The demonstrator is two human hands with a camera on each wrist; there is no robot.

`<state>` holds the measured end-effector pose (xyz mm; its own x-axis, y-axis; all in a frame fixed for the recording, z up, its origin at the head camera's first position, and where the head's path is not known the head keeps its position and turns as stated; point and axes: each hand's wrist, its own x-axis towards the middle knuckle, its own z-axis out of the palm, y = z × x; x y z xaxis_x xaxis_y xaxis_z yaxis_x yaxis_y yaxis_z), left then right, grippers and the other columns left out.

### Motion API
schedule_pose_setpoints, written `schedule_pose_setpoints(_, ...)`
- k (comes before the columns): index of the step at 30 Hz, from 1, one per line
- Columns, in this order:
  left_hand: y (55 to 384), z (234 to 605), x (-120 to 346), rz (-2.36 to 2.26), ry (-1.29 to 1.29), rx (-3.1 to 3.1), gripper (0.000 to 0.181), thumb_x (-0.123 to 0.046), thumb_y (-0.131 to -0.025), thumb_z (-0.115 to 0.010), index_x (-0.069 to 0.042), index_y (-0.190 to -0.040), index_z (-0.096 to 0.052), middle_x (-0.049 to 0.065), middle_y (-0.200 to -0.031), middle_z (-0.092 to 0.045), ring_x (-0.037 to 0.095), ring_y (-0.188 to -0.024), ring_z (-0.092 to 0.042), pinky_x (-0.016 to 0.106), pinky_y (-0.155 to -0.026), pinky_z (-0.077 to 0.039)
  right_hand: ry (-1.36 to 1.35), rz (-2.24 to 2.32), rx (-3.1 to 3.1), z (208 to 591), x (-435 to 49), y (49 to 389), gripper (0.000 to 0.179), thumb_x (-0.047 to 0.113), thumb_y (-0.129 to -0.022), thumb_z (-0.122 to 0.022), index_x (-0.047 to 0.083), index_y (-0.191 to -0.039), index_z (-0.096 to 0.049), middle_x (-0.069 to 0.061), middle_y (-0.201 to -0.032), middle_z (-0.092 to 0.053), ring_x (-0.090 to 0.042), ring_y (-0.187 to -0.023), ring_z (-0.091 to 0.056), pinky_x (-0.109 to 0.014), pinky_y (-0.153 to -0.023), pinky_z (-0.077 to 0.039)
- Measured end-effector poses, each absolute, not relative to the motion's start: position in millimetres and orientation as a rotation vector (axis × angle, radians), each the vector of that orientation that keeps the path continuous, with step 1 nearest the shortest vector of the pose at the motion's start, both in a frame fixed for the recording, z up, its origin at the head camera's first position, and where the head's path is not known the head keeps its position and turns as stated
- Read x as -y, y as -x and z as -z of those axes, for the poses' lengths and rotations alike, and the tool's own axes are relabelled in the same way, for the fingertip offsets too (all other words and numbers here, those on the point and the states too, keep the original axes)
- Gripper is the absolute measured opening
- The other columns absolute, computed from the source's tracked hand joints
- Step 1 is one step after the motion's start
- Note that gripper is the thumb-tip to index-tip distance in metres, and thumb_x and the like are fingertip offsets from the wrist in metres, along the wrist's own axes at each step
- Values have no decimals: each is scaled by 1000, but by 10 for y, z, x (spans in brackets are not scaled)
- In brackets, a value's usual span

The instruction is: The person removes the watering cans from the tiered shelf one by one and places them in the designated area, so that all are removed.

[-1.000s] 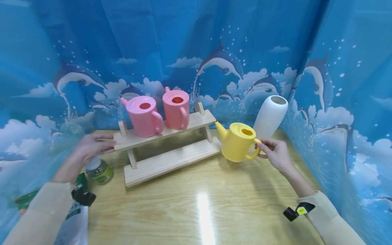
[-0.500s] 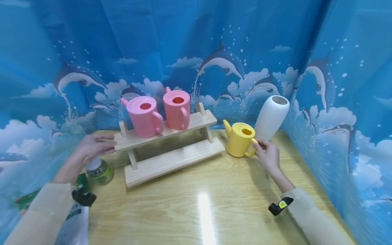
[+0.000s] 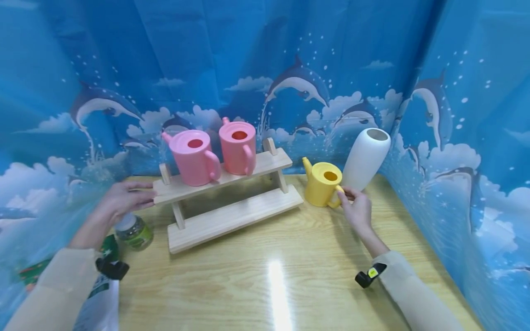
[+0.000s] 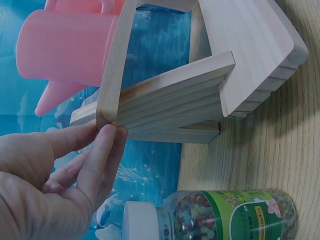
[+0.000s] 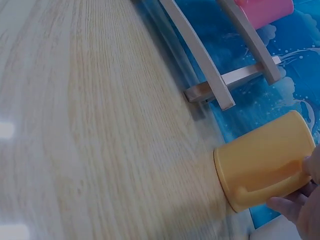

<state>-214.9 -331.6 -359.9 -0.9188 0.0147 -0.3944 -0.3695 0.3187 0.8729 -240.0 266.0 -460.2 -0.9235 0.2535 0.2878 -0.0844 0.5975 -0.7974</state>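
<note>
My left hand [image 3: 126, 201] pinches the left end of the upper board of a two-tier wooden plant stand [image 3: 236, 220]; in the left wrist view thumb and fingertips meet at the board's corner. Two pink watering cans [image 3: 193, 158] [image 3: 238, 149] stand on that upper board, handles toward the front right. Past the stand's right end is a yellow watering can [image 3: 320, 186], its spout pointing back left. My right hand [image 3: 357, 208] holds it by the handle [image 5: 270, 190]. In the right wrist view the can's base appears to sit on the table, and the fingers are partly cut off.
A white vase [image 3: 366, 158] stands just behind the right hand. By the left forearm are a clear jar with a white lid [image 3: 134, 231] and a plastic bag [image 3: 99, 299]. Blue dolphin-print curtains [image 3: 198, 55] border the wooden table [image 3: 232, 285] at back and sides.
My right hand has carried the yellow watering can down and back beside the stand's right end, and its tilt has lessened. The left hand keeps its hold on the stand.
</note>
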Motion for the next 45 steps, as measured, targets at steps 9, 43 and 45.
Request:
schedule_pose_setpoints(9,2169,3619,3320,-1601,302,-2268,71,-13,-108,-60,9,-163,-22,-20,-93,-63,-5,-87,-73,21,-95,-66,148,-1268,2315,4479,-2645,2320,29,20,-102,-72,-2,-120,-76,-23,-116,-77,-6,-95,-69,6,-75,-51)
schedule_pose_setpoints(43,2172,3618,3327,-1558,298,-2297,69,-11,-108,-59,11,-162,-23,-13,-101,-62,-6,-87,-72,22,-97,-66,-465,-1751,2546,3372,-596,2808,33,32,-103,-71,7,-123,-77,-15,-109,-79,-25,-103,-74,-37,-91,-69)
schedule_pose_setpoints(45,2170,3616,3327,-1556,301,-2296,69,-12,-108,-59,11,-162,-23,-14,-99,-63,-6,-86,-72,22,-96,-67,-477,-1787,2551,3357,-614,2796,30,28,-104,-70,5,-121,-77,-18,-104,-78,-27,-101,-74,-37,-92,-70)
